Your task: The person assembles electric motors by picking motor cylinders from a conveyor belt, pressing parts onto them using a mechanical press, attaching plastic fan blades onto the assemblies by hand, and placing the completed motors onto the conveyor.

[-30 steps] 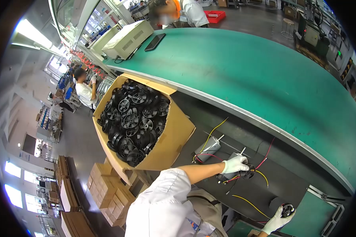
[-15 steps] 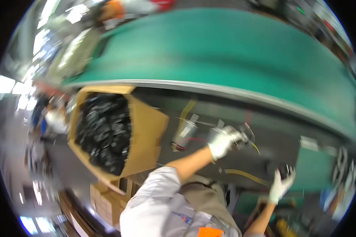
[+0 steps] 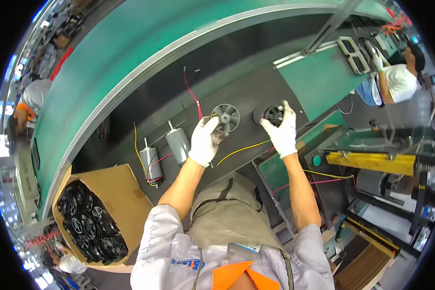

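Observation:
My left hand (image 3: 205,142), in a white glove, pinches the rim of a grey fan wheel (image 3: 234,119) with several blades, held above the dark worktop. To its right, my gloved right hand (image 3: 282,133) grips a dark cylindrical motor (image 3: 259,116) at its black, slotted round end. A yellow wire (image 3: 241,151) runs across the worktop between my hands. Left of my left hand lie a silver motor (image 3: 178,145) with a shaft and another silver motor (image 3: 151,162) with red and yellow wires. A red wire (image 3: 191,89) stretches beyond my left hand.
An open cardboard box (image 3: 123,191) of black fan wheels (image 3: 84,222) stands at lower left. A green conveyor (image 3: 145,36) with a metal edge curves past the dark worktop (image 3: 237,89). At right are a seated person (image 3: 401,82) and machinery with a yellow bar (image 3: 372,162).
My view has swung round and sharpened. My hands are closer together in view, and the fan wheel now shows clearly in my left hand. My right hand's fingers have closed around the motor end.

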Available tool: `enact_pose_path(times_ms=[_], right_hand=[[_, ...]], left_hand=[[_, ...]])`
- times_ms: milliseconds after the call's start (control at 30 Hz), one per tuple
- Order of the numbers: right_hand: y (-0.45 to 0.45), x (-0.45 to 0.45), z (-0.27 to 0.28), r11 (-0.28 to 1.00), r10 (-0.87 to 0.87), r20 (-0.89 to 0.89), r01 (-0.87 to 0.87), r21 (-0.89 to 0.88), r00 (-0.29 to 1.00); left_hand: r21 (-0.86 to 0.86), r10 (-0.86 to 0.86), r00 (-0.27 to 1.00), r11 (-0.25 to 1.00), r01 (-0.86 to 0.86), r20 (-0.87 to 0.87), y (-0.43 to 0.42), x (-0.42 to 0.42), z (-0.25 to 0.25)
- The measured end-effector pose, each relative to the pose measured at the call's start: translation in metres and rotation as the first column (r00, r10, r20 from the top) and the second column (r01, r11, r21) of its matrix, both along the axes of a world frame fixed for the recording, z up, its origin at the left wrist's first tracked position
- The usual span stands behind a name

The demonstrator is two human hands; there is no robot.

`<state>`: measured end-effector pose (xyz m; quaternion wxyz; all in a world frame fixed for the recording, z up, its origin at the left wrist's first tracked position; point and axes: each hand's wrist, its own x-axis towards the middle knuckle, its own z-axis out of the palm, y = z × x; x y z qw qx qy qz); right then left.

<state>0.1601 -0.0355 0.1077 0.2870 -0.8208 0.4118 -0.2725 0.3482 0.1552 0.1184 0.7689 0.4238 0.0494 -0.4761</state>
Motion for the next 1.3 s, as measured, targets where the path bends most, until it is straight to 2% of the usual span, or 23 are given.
enact_pose_path(times_ms=[200,333,367,433,633,700,767,800,867,900,933,967,1000,1033,1067,1133,1200,1267,1300], right_hand=[[-0.007,0.006,0.008,0.986,-0.09,-0.045,0.096,0.138,0.995],[-0.014,0.027,0.013,0.995,-0.062,-0.063,0.067,0.071,0.996],[-0.013,0.03,0.013,0.995,-0.065,-0.06,0.069,0.071,0.996],[-0.013,0.038,0.01,0.997,-0.041,-0.059,0.045,0.059,0.997],[-0.011,0.044,-0.014,0.998,-0.061,-0.044,0.061,0.003,0.997],[-0.005,0.043,-0.009,0.996,-0.09,0.04,0.09,0.014,0.995],[-0.006,0.04,-0.005,0.993,-0.091,0.041,0.088,0.073,0.995],[-0.01,0.039,-0.008,0.988,-0.074,0.119,0.056,0.147,0.99],[-0.014,0.031,-0.014,0.964,-0.021,0.292,-0.058,0.258,0.956],[-0.019,0.024,-0.015,0.964,-0.028,0.285,-0.05,0.262,0.958],[-0.022,0.016,-0.013,0.924,-0.005,0.36,-0.133,0.358,0.933],[-0.025,0.011,-0.012,0.865,-0.05,0.433,-0.178,0.469,0.9],[-0.028,0.006,-0.009,0.792,-0.115,0.495,-0.221,0.569,0.861],[-0.022,0.011,0.01,0.698,-0.32,0.544,-0.195,0.689,0.776],[-0.022,0.014,0.008,0.721,-0.342,0.514,-0.132,0.681,0.786],[-0.026,0.017,0.012,0.739,-0.372,0.483,-0.062,0.671,0.792],[-0.033,0.016,0.021,0.818,-0.268,0.328,0.035,0.574,0.906],[-0.039,0.015,0.034,0.813,-0.224,0.26,0.033,0.581,0.939],[-0.043,0.015,0.037,0.81,-0.168,0.192,0.024,0.586,0.967]], left_hand=[[-0.035,-0.105,0.994,0.994,0.106,0.041,-0.02,-0.026,-0.002],[-0.041,-0.112,0.992,0.993,0.115,0.063,-0.035,-0.033,0.027],[-0.041,-0.114,0.991,0.992,0.117,0.066,-0.037,-0.03,0.025],[-0.156,-0.21,0.974,0.962,0.222,0.091,-0.043,-0.021,0.024],[-0.21,-0.084,0.984,0.971,0.117,0.159,-0.095,-0.026,0.017],[-0.285,-0.145,0.977,0.941,0.184,0.154,-0.117,-0.03,-0.01],[-0.212,-0.084,0.989,0.971,0.109,0.122,-0.137,-0.04,-0.034],[-0.239,-0.093,0.991,0.964,0.114,0.094,-0.142,-0.042,-0.042],[-0.211,-0.075,0.993,0.973,0.093,0.089,-0.146,-0.051,-0.033],[-0.182,-0.051,0.995,0.981,0.066,0.088,-0.145,-0.055,-0.027],[-0.11,-0.062,0.982,0.99,0.083,0.181,-0.145,-0.056,-0.024],[-0.107,-0.07,0.982,0.99,0.09,0.176,-0.146,-0.059,-0.026],[-0.066,-0.052,0.963,0.995,0.072,0.263,-0.148,-0.061,-0.025],[-0.025,-0.038,0.936,0.998,0.05,0.349,-0.149,-0.064,-0.027],[-0.023,-0.045,0.937,0.998,0.057,0.346,-0.15,-0.064,-0.028],[0.006,-0.046,0.878,0.999,0.049,0.476,-0.151,-0.064,-0.03],[0.024,-0.083,0.844,0.996,0.083,0.53,-0.148,-0.057,-0.03],[0.06,-0.117,0.749,0.993,0.103,0.652,-0.146,-0.051,-0.025],[0.063,-0.12,0.75,0.993,0.104,0.65,-0.146,-0.047,-0.022]])
